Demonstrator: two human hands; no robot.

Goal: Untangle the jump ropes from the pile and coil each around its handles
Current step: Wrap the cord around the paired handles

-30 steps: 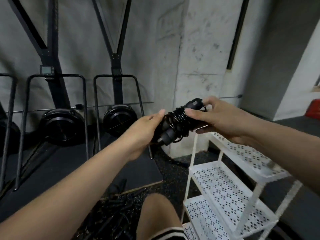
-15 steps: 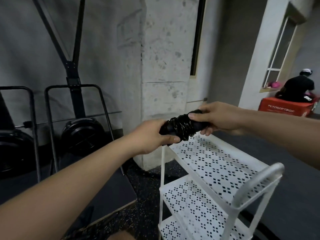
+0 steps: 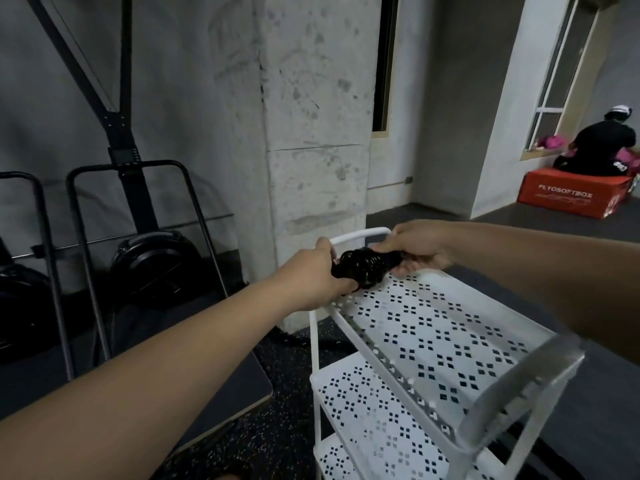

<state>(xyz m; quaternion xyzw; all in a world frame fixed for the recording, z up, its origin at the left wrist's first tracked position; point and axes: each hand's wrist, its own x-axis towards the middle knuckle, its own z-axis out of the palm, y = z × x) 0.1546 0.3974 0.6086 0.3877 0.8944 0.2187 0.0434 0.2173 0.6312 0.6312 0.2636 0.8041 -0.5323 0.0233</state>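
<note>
Center frame: coiled jump rope (image 3: 363, 268) held btwn both hands. Left hand (image 3: 310, 277) grip curls round one end, right hand (image 3: 420, 245) grip round the other. It's at the far end of the white rack (image 3: 450, 341) top shelf; touching or not, can't tell.

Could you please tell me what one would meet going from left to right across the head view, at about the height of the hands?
Black flywheel machines → left hand → coiled jump rope, gripped at both ends → right hand → red soft box.
</note>
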